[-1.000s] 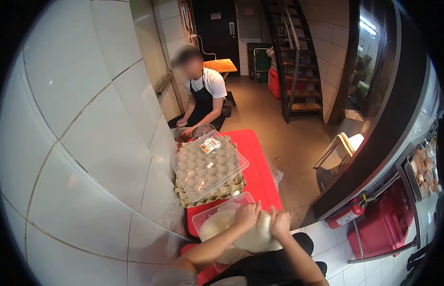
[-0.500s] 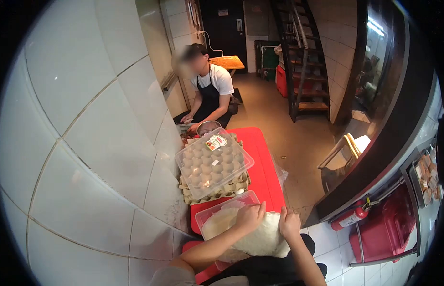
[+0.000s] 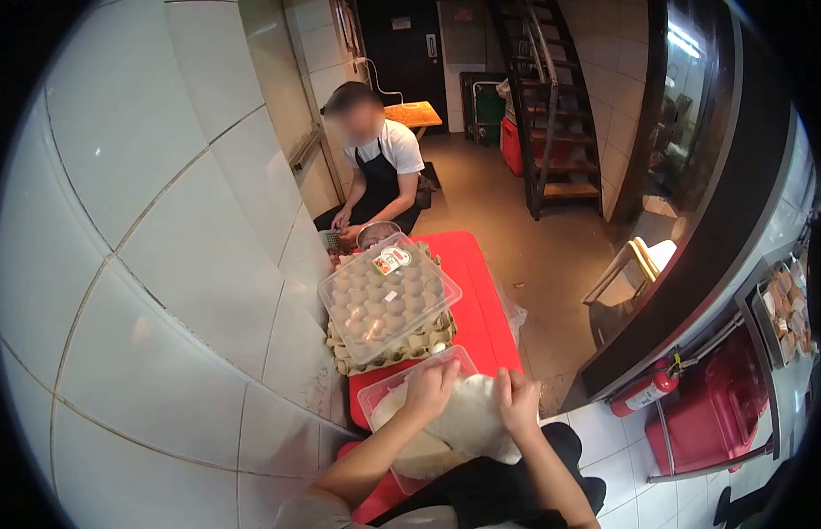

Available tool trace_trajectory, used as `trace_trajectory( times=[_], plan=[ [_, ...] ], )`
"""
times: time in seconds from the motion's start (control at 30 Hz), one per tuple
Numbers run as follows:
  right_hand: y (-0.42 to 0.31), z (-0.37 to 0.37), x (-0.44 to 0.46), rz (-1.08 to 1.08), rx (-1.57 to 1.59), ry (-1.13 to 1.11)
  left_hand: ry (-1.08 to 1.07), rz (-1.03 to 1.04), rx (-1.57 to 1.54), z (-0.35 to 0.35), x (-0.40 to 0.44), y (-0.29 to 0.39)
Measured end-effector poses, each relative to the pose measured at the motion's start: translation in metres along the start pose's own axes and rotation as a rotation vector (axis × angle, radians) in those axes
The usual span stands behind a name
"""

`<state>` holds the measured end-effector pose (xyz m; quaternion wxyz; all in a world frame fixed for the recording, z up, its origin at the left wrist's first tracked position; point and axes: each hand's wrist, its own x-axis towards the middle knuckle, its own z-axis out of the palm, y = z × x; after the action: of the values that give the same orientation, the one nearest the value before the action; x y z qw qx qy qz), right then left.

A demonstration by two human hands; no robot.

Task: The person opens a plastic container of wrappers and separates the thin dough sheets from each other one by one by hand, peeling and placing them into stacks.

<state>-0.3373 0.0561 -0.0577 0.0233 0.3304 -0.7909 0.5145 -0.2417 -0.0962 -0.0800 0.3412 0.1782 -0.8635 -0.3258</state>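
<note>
Both hands pinch the upper edge of a thin, pale, floppy sheet (image 3: 475, 414), which looks like dough or a wrapper. My left hand (image 3: 431, 391) is closed at the sheet's left side, above a clear plastic container (image 3: 373, 394). My right hand (image 3: 517, 402) grips its right corner, with the fingertips together. The sheet hangs down toward my lap and covers part of the container. Inside the container lies more pale, flat material (image 3: 421, 456). All of this is over a red lid-like surface (image 3: 481, 326).
Ahead, a clear plastic lid (image 3: 390, 297) lies on stacked egg trays (image 3: 393, 350). A person in a dark apron (image 3: 378, 176) sits beyond, hands by a basket and a metal bowl (image 3: 378, 233). A tiled wall (image 3: 181, 291) borders the left; a fire extinguisher (image 3: 644, 394) stands right.
Both hands have shifted left with the sheet, whose right part has come away from the right side. More flat material shows in the container. The seated person's head has turned downward.
</note>
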Motion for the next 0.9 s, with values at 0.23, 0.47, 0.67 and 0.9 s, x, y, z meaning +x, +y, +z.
trace_trajectory(
  times=[0.23, 0.47, 0.67, 0.9],
  plan=[
    [-0.043, -0.005, -0.004, -0.211, -0.03, -0.003, 0.022, -0.201, -0.104, 0.016, 0.029, 0.015],
    [-0.014, -0.009, 0.013, -0.216, -0.201, 0.181, -0.024, -0.017, -0.188, 0.024, 0.03, 0.042],
    [-0.046, 0.003, -0.013, -0.376, -0.178, -0.014, -0.157, -0.171, 0.0, 0.031, 0.032, 0.019],
    [-0.007, -0.009, 0.019, -0.195, -0.132, 0.116, 0.082, -0.018, 0.085, 0.027, 0.03, 0.033]
  ],
)
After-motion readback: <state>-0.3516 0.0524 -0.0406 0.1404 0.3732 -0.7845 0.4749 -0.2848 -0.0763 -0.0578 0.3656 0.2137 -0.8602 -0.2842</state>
